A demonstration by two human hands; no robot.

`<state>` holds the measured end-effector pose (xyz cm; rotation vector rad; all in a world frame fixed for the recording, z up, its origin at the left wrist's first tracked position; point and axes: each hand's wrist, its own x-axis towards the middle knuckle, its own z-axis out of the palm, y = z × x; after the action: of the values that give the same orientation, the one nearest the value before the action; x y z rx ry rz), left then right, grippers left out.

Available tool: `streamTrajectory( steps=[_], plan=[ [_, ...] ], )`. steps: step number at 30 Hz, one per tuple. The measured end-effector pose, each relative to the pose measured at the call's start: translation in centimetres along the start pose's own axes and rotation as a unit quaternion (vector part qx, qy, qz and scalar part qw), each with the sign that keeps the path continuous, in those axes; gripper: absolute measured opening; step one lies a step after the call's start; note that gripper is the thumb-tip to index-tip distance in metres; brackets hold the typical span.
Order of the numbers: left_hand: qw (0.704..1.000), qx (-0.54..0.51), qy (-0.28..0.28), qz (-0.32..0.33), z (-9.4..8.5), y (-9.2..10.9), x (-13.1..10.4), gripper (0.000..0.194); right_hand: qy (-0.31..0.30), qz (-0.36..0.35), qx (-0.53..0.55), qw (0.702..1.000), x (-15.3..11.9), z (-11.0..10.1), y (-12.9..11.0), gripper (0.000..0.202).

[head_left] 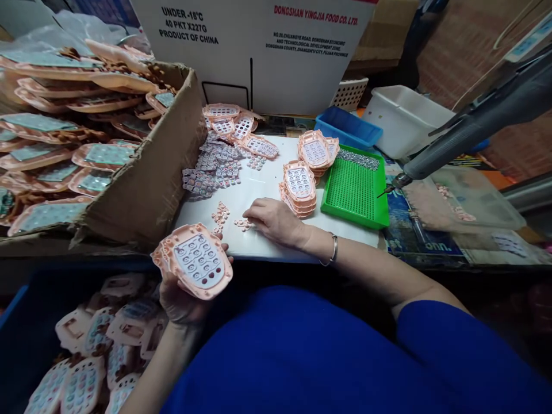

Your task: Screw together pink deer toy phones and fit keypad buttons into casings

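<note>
In my left hand (183,299) is a small stack of pink plastic shells (164,256), tilted toward me. The top shell carries a pale keypad panel (198,259) with rows of round holes; a few near its lower end look dark. My right hand (276,221) is over the white work surface (254,244), fingers bent and tips pinched at a small cluster of pink pieces (242,225). Whether a piece is between the fingertips is hidden. A second cluster of pink pieces (221,215) lies just left of it.
Printed key pieces (213,167) and more shells (259,146) lie at the back. Stacked shells (299,183) stand beside a green tray (354,187) of screws. A power screwdriver (414,169) hangs at right. A cardboard box (142,161) and blue bin (26,305) hold assembled shells.
</note>
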<state>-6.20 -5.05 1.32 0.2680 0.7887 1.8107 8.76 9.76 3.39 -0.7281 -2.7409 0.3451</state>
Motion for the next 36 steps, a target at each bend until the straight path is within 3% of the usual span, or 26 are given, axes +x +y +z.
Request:
streamTrajectory(
  steps=[3, 7, 14, 16, 18, 21, 23, 25, 30, 34, 36],
  plan=[
    [1.000, 0.002, -0.001, 0.016, 0.1, 0.3, 0.5, 0.090, -0.087, -0.014, -0.084, 0.993, 0.8, -0.1, -0.8, 0.023],
    [1.000, 0.002, -0.005, 0.008, 0.1, 0.0, 0.8, 0.091, -0.149, -0.023, -0.121, 0.981, 1.5, -0.3, -2.1, 0.027],
    [1.000, -0.001, -0.007, -0.004, 1.3, -0.6, 1.0, 0.089, -0.163, 0.024, -0.113, 0.980, 3.7, -0.9, -1.4, 0.022],
    [1.000, 0.002, 0.003, 0.008, 2.0, -0.8, 1.2, 0.086, -0.133, 0.030, -0.100, 0.986, 3.8, -1.2, -0.9, 0.022],
    [1.000, 0.006, 0.007, 0.010, 2.5, -1.0, 1.3, 0.083, -0.057, 0.014, -0.055, 0.997, 3.1, -1.5, -0.8, 0.025],
    [1.000, 0.003, 0.010, 0.019, 3.1, -1.4, 1.7, 0.083, 0.083, -0.107, 0.028, 0.990, 1.0, -1.5, -1.5, 0.029],
    [1.000, -0.003, 0.009, 0.028, 3.3, -1.8, 1.9, 0.083, 0.131, -0.193, 0.024, 0.972, -0.4, -1.3, -2.1, 0.032],
    [1.000, -0.007, 0.005, 0.026, 3.5, -2.1, 2.0, 0.082, 0.145, -0.233, 0.000, 0.961, -1.5, -1.0, -2.6, 0.034],
    [1.000, -0.008, 0.006, 0.002, 3.8, -2.4, 1.8, 0.083, 0.128, -0.250, -0.036, 0.959, -2.9, -0.9, -2.8, 0.032],
    [1.000, -0.018, 0.002, -0.007, 3.6, -2.4, 1.9, 0.081, 0.166, -0.270, -0.077, 0.945, -3.7, -0.6, -2.8, 0.041],
    [1.000, -0.021, -0.007, -0.019, 3.5, -2.5, 2.0, 0.081, 0.186, -0.281, -0.107, 0.936, -4.1, -0.2, -2.8, 0.036]
  ],
)
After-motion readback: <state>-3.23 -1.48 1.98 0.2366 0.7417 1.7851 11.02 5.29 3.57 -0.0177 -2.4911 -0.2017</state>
